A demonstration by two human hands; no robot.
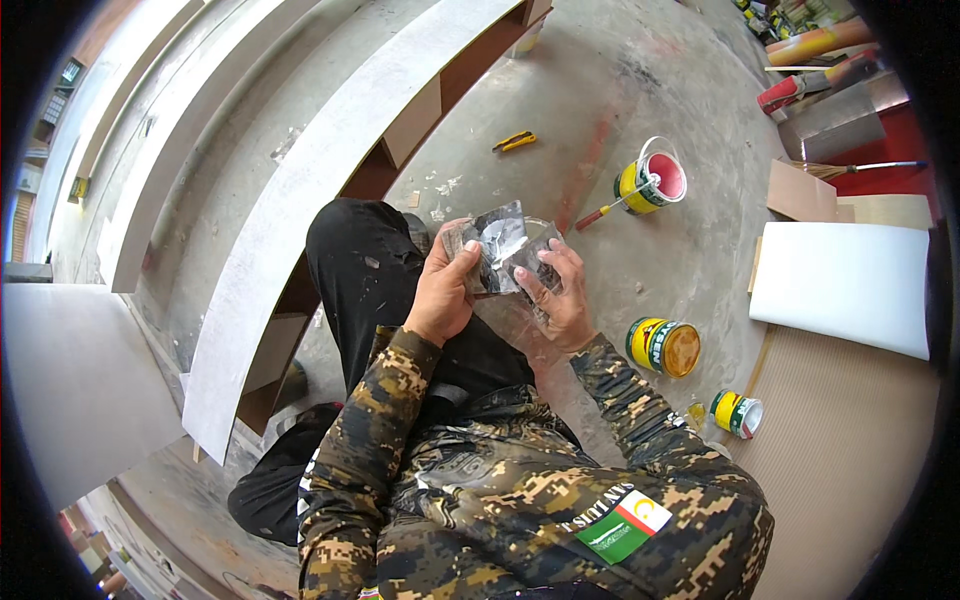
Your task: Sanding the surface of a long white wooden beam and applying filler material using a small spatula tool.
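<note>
My left hand grips a flat grey putty spreader with its thumb on top. White putty-like paste is smeared across that plate. Closed around a second thin, dark grey putty spreader is my right hand. The two plates meet or overlap in front of my knee, with the right one angled against the paste. Behind them shows part of a round, pale rim, mostly covered by my hands and the plates.
Left of me stands a long curved white panel with brown compartments. On the concrete floor lie a yellow cutter knife and an open paint can with a roller leaning on it. Two more cans stand near my right arm.
</note>
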